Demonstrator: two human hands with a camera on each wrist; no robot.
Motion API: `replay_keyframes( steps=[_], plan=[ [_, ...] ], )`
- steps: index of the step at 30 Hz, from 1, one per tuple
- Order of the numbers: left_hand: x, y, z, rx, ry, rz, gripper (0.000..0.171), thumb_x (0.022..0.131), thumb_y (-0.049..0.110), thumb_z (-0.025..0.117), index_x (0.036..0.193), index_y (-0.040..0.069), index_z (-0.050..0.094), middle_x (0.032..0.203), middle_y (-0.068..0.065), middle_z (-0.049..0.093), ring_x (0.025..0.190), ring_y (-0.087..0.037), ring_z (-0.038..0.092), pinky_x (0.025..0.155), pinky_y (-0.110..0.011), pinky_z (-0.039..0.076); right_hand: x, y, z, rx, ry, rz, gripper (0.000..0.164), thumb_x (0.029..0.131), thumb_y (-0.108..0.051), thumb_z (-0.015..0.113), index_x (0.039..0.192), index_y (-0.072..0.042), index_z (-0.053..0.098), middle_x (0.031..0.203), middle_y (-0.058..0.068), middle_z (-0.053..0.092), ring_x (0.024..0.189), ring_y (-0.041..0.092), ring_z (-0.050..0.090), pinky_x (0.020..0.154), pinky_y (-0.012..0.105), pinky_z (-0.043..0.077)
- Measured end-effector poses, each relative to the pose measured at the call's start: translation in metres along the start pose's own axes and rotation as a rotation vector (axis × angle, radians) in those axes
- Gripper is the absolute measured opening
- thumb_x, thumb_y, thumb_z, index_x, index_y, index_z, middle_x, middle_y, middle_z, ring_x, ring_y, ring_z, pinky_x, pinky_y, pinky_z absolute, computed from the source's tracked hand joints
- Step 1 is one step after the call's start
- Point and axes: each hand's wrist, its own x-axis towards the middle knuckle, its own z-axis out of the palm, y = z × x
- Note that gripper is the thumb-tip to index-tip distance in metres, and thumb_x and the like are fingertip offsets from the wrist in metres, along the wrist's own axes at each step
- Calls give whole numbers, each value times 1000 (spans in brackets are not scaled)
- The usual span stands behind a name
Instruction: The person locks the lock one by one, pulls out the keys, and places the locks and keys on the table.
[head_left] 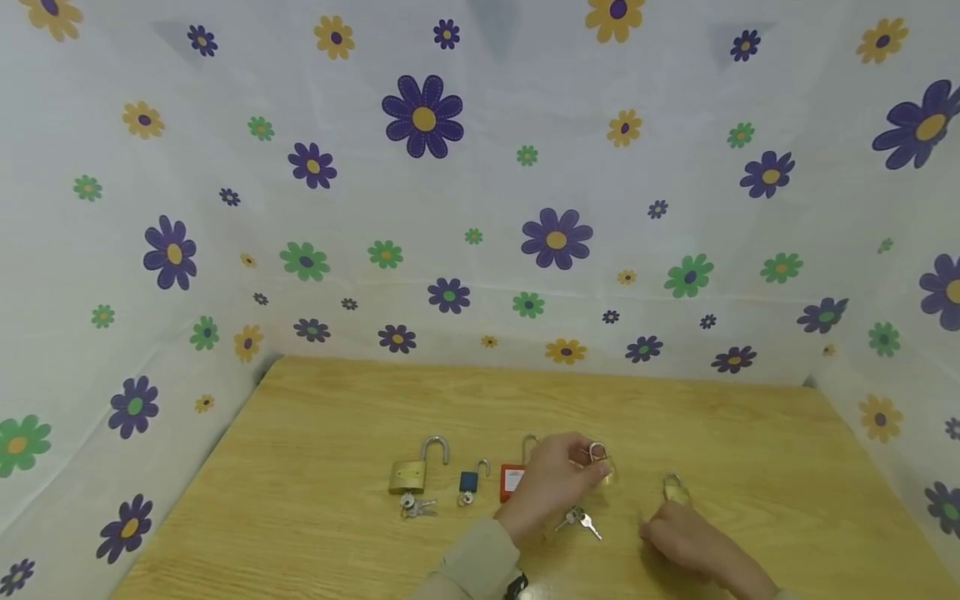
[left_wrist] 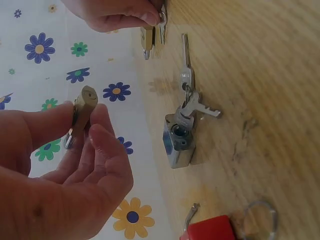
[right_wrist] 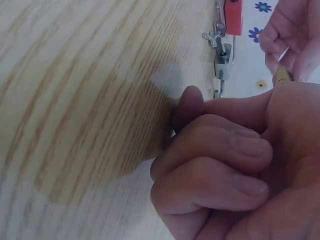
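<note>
My left hand (head_left: pixel 551 479) is raised over the table and holds a small brass padlock (left_wrist: pixel 86 102) between thumb and fingers. My right hand (head_left: pixel 682 537) is low at the right, its fingers curled. In the left wrist view it pinches a small silver key (left_wrist: pixel 162 27) beside another brass padlock (left_wrist: pixel 147 40), which stands on the table. That padlock's shackle (head_left: pixel 674 479) shows above the right hand in the head view. A silver padlock (left_wrist: pixel 177 145) with keys (left_wrist: pixel 197 107) in it is near the left hand; in the head view its body is hidden behind that hand.
To the left stand a large brass padlock (head_left: pixel 407 477), a small blue padlock (head_left: pixel 468 482) and a red padlock (head_left: pixel 512 483), their shackles open. Keys (head_left: pixel 418 506) hang at the large brass one. A flowered cloth (head_left: pixel 480 183) surrounds the wooden table (head_left: pixel 337 400) at back and sides.
</note>
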Motion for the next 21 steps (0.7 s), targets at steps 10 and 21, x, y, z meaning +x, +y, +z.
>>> replay_keyframes(
  steps=[10, 21],
  plan=[
    [21, 8, 20, 135, -14, -52, 12, 88, 14, 80, 96, 14, 71, 82, 5, 70, 70, -3, 59, 61, -20, 48, 0, -6, 2, -42, 63, 115, 38, 88, -14, 54, 53, -18, 42, 50, -7, 37, 48, 7, 27, 49, 20, 24],
    [30, 10, 38, 217, -27, -36, 13, 86, 14, 81, 93, 11, 71, 80, 2, 70, 67, -4, 57, 59, -20, 47, -15, -7, -16, -29, 76, 206, 32, 99, -20, 52, 71, -8, 62, 54, -2, 43, 45, 9, 32, 40, 20, 28]
  ],
)
